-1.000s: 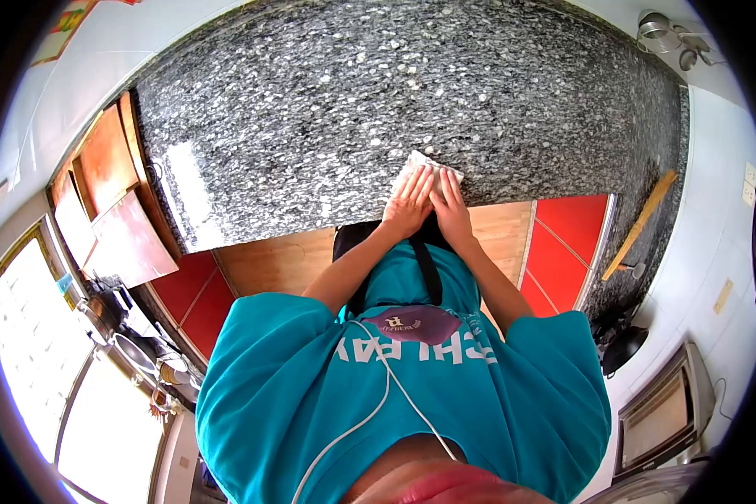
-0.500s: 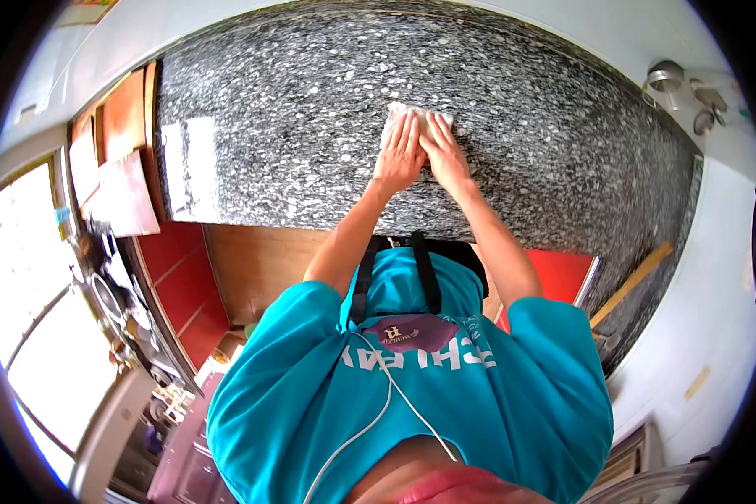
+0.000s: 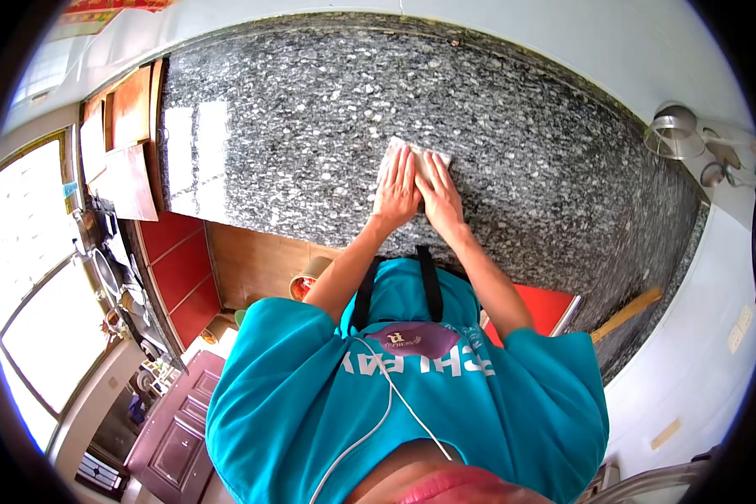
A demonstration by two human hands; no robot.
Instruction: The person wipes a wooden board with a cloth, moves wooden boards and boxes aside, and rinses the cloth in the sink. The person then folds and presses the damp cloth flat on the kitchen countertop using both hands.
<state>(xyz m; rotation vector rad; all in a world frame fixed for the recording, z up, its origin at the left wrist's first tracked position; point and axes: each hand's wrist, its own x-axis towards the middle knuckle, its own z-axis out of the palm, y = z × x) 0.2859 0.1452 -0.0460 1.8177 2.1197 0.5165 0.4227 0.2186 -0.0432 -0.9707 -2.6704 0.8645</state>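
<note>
A folded whitish cloth (image 3: 392, 149) lies on the speckled black-and-grey granite countertop (image 3: 311, 109). My left hand (image 3: 396, 191) rests flat on the cloth's left part, fingers stretched forward. Beside it, my right hand (image 3: 441, 195) presses flat on the right part, with its fingers also extended. The two hands are close together near the thumbs. They cover much of the cloth, and its far edge shows beyond the fingertips.
Wooden boards (image 3: 131, 109) stand at the counter's left end. On the right wall hang a metal strainer (image 3: 675, 133) and ladles (image 3: 713, 173). A wooden stick (image 3: 628, 314) lies at the right. Red cabinet doors (image 3: 176, 269) are below, near a bin (image 3: 311, 277).
Both hands and the cloth have come back toward my body across the counter. The hands stay flat on the cloth. The head view has shifted slightly.
</note>
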